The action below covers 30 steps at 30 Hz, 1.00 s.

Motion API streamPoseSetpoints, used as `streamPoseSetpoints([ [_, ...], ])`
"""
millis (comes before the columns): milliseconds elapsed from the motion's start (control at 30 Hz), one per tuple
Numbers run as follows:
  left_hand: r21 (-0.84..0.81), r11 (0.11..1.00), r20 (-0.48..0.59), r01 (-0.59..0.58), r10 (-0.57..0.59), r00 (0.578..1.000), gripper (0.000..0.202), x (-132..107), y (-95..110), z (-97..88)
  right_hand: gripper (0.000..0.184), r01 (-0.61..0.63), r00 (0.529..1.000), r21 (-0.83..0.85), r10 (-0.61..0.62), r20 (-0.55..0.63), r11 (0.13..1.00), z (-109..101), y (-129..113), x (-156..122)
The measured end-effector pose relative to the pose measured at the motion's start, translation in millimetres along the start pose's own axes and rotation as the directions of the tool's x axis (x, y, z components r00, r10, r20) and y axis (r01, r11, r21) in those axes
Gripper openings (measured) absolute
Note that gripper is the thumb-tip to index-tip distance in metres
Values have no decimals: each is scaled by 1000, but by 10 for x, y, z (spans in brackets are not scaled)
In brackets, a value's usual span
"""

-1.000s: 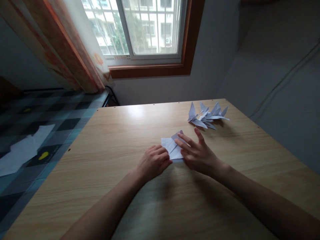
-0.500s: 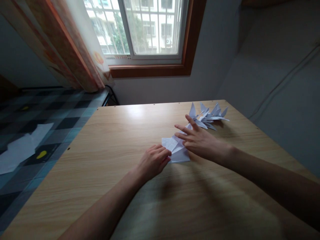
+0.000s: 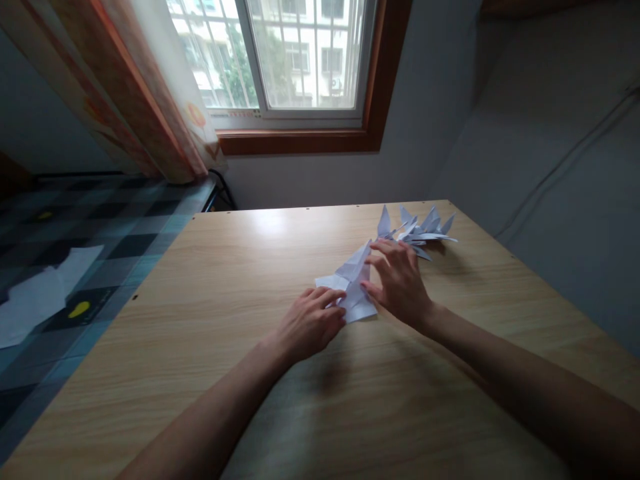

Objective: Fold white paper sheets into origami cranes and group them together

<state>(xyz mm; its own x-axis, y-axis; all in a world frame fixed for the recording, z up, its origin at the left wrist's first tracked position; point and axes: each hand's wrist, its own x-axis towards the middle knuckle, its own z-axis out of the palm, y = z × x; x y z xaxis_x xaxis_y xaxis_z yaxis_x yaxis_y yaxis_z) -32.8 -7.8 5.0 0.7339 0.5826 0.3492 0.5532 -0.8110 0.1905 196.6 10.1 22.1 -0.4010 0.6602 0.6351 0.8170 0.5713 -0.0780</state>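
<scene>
A partly folded sheet of white paper (image 3: 357, 297) lies on the wooden table, with a pointed flap standing up toward its far side. My left hand (image 3: 315, 320) grips the near left part of this paper, its closed fingers covering that edge. Curved around the right side is my right hand (image 3: 400, 280), thumb and fingers apart, with the fingertips at or near the raised flap. Just beyond it sits a group of white folded paper pieces with pointed tips (image 3: 425, 227), partly hidden by my right hand.
The light wooden table (image 3: 225, 287) stands below a window (image 3: 305, 60) with a brown frame. At the left, white sheets of paper (image 3: 40, 297) rest on a checked bed cover (image 3: 150, 200). An orange curtain (image 3: 130, 87) hangs beside the window.
My right hand has turned and drawn its spread fingers in beside the paper. The paper's flap now stands up higher, and the sheet has rotated slightly. My left hand has stayed near the same spot.
</scene>
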Motion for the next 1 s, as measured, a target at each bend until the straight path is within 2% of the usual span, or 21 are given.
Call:
streamPoseSetpoints([
  [67,-25,1000,42,-2,3,999,18,10,7,-5,54,-214,975,162,220,-21,963,94,7,-109],
  [133,-38,999,84,4,-1,997,21,25,22,-20,69,-411,908,325,414,63,852,196,1,-185],
  [200,-28,1000,111,15,-12,994,27,41,41,-41,76,-518,851,429,495,174,740,279,-18,-213],
  [267,-9,1000,125,14,-13,992,31,50,51,-57,69,-549,832,465,506,227,694,324,-38,-195],
  [333,-19,1000,116,-10,12,993,32,48,46,-56,44,-528,848,452,469,246,719,332,-43,-153],
  [400,-51,999,44,-8,10,999,26,35,26,-36,13,-470,882,412,399,250,781,321,-25,-118],
  [433,-61,998,-22,16,-18,1000,23,28,14,-20,9,-429,902,396,357,244,812,315,-9,-112],
  [500,-65,993,-171,100,-109,979,22,14,-10,14,16,-332,940,373,268,212,867,310,26,-127],
  [567,-52,985,-256,164,-171,951,33,9,-30,42,21,-218,969,336,164,183,916,309,51,-169],
  [633,-38,988,-222,151,-156,962,48,14,-46,62,23,-107,981,263,59,185,959,301,57,-215],
  [767,-41,996,-37,75,-76,996,42,37,-72,90,25,40,964,150,-78,255,988,242,37,-268],
  [833,-48,995,1,89,-89,996,37,52,-73,95,27,49,952,147,-91,291,988,207,25,-277],
  [1000,3,987,69,161,-161,985,30,92,-33,62,26,-68,948,167,12,317,984,202,-17,-278],
])
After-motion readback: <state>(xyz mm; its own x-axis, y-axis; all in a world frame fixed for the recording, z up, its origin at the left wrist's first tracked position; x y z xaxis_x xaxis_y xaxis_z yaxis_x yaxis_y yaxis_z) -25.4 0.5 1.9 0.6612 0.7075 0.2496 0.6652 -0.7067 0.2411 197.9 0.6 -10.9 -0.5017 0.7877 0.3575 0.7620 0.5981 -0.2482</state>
